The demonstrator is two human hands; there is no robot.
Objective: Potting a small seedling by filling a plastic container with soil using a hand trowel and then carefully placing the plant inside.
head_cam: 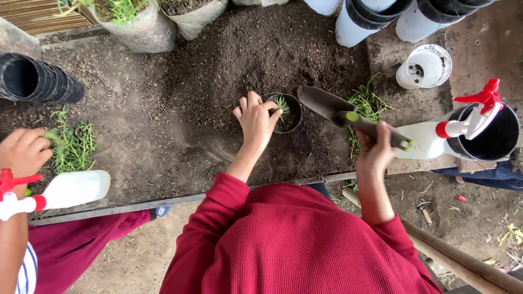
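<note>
From where I watch through the head camera, the far left of the soil-covered potting bench (163,136) shows a stack of black plastic nursery pots lying on its side (35,80), and below it a co-worker's hand (23,152) curled beside a loose bunch of green seedlings (73,146), with a white spray bottle with a red trigger (60,191) lying along the bench edge. Moving toward the middle, the person's left hand (255,121), in a red ribbed sleeve, rests against the left rim of a small round black plastic pot (286,113) sunk in the dark soil; its fingers are bent around that rim, and the fingertips steady a thin green seedling (281,103) standing upright inside. This hand is the nearer one to the pot, which lies directly to its right. Further right, the right hand (376,149) is clenched around the green-tipped handle of a dark metal hand trowel (332,106); the trowel's long axis runs diagonally, up and left from the grip, so that the blade tip sits just beside the pot's right rim. Behind the blade lies a second heap of green seedlings (368,104). At the far right stand a white perforated plastic pot (426,66), another white spray bottle with a red trigger (430,139) and a black plastic bucket (490,136).
</note>
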